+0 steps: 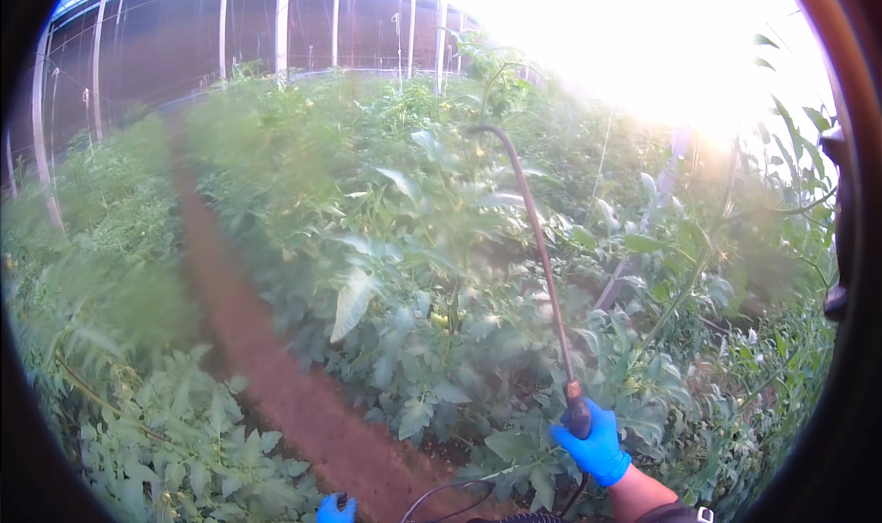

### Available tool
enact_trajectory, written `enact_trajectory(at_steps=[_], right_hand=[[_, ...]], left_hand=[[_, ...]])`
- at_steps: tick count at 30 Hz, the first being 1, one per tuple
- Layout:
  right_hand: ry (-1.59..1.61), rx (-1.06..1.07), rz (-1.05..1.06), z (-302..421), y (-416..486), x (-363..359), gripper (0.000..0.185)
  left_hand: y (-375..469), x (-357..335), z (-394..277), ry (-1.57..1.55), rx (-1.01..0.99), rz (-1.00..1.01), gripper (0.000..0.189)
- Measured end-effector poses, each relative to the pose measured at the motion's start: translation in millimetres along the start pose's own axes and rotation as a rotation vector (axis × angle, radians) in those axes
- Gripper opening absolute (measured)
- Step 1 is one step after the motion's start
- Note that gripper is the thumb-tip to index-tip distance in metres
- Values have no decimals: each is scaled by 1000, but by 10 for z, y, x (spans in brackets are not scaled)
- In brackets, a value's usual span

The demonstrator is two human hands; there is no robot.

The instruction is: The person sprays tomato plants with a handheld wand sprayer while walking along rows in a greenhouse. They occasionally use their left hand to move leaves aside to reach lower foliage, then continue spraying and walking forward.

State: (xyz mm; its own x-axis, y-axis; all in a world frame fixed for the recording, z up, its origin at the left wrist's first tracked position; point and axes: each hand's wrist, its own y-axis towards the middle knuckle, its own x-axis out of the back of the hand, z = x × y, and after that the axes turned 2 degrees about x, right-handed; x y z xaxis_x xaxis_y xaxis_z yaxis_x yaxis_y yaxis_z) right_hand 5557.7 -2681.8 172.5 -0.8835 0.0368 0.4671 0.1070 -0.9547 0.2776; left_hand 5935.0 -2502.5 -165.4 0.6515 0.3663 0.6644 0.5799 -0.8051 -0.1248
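Observation:
My right hand, in a blue glove, grips the dark handle of a spray wand. The thin metal tube rises in front of me and hooks to the left at its top, among tomato leaves. A dark hose loops along the bottom edge, and a piece of it runs below the handle. At the lower edge my left hand, also blue-gloved, is closed around a dark handle-like end; most of that hand and whatever it holds are cut off. Tomato plants with a few green fruits stand close ahead.
A narrow bare-soil path runs between dense plant rows to the far left. A slanted post stands at right, and pale posts line the dark wall behind. Glare washes out the upper right; mist or lens blur softens parts of the view.

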Motion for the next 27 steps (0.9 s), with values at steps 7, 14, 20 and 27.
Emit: enact_trajectory(at_steps=[7,14,20,27], right_hand=[[66,47,-90,75,535,-232,22],[28,92,-54,94,683,-221,29],[-3,34,-35,-44,548,11,34],[52,-10,-35,-337,421,226,32]], left_hand=[[309,113,-99,-119,49,-26,49],[707,541,-485,-33,-10,-84,41],[1454,1361,-1873,-444,-254,-307,30],[1747,2374,-4186,-370,-821,-287,31]])
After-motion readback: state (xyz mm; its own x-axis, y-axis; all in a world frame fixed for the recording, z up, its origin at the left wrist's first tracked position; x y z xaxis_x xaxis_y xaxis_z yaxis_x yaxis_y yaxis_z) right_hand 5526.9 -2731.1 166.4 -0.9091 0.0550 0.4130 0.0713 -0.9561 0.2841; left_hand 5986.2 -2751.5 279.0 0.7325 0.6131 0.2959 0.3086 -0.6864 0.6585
